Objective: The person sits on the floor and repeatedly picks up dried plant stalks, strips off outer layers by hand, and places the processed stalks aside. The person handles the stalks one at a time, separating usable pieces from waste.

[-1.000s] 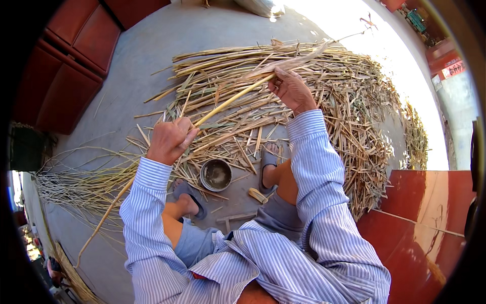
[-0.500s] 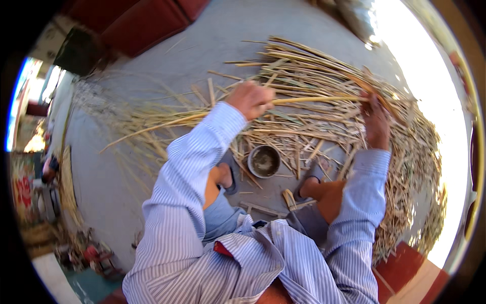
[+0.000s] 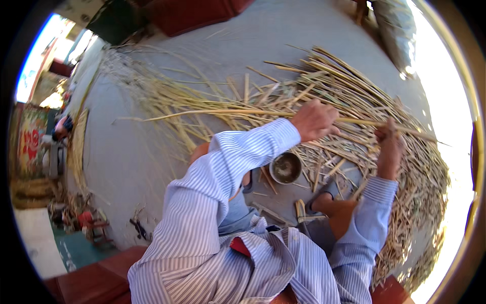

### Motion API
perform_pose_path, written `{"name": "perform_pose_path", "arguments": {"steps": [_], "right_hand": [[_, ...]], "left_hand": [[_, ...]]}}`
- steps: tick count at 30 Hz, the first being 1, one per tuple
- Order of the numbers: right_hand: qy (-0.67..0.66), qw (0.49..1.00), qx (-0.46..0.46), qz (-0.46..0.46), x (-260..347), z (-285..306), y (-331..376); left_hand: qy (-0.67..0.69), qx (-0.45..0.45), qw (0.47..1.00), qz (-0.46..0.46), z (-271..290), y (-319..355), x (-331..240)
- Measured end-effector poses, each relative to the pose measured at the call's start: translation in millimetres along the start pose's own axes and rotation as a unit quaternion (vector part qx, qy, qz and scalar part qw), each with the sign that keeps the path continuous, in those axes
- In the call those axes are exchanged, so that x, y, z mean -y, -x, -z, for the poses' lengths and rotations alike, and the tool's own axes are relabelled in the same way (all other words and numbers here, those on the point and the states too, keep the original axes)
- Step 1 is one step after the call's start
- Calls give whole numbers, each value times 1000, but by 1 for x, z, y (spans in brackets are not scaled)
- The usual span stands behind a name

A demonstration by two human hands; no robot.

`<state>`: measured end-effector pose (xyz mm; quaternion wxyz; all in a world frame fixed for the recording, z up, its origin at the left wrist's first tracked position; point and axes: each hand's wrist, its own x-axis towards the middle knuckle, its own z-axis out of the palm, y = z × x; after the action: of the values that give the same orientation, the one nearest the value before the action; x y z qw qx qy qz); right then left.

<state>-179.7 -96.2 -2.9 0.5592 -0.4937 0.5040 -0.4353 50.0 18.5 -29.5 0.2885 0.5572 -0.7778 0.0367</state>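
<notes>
A long, thin yellowish reed stalk (image 3: 243, 111) runs left to right across the middle, above a loose heap. My left hand (image 3: 315, 120) is closed round it. To the right, my right hand (image 3: 389, 149) pinches the stalk with fingers pressed together. A pale thin length continues past that hand toward the right; I cannot tell whether it is all one piece. Below my hands spreads the heap of cut reeds and dry peelings (image 3: 349, 81). Just beneath my left wrist stands a round metal bowl (image 3: 285, 167) with something dark inside.
Long thin stalks (image 3: 177, 99) fan out to the left on the grey floor (image 3: 121, 167). Wooden pieces (image 3: 273, 214) lie by my feet. A dark red seat (image 3: 192, 15) and a pale sack (image 3: 395, 35) stand at the back. Dry husks (image 3: 400, 243) pile up on the right.
My left hand has moved right, closer to my right hand, with the stalk still in it. The broad brown strip by my right hand no longer shows. The view has turned.
</notes>
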Motion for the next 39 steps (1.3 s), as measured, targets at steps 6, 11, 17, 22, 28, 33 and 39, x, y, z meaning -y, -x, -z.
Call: {"name": "perform_pose_path", "arguments": {"steps": [6, 11, 17, 22, 28, 33, 39], "right_hand": [[-67, 996, 59, 28, 5, -7, -2], [-93, 993, 67, 18, 8, 15, -1], [-151, 968, 179, 93, 12, 32, -1], [-215, 962, 134, 102, 16, 54, -8], [-309, 942, -67, 114, -1, 116, -38], [-232, 971, -4, 56, 1, 59, -23], [-183, 976, -91, 69, 3, 87, -35]], "left_hand": [[124, -69, 984, 105, 5, -27, -15], [207, 8, 961, 186, -2, -27, -17], [353, 46, 912, 202, 4, -27, -10], [437, 160, 840, 279, 28, -27, 1], [400, 297, 792, 352, 61, 4, 44], [371, 111, 880, 276, 30, -27, -4], [340, 76, 910, 224, 18, -27, 10]]}}
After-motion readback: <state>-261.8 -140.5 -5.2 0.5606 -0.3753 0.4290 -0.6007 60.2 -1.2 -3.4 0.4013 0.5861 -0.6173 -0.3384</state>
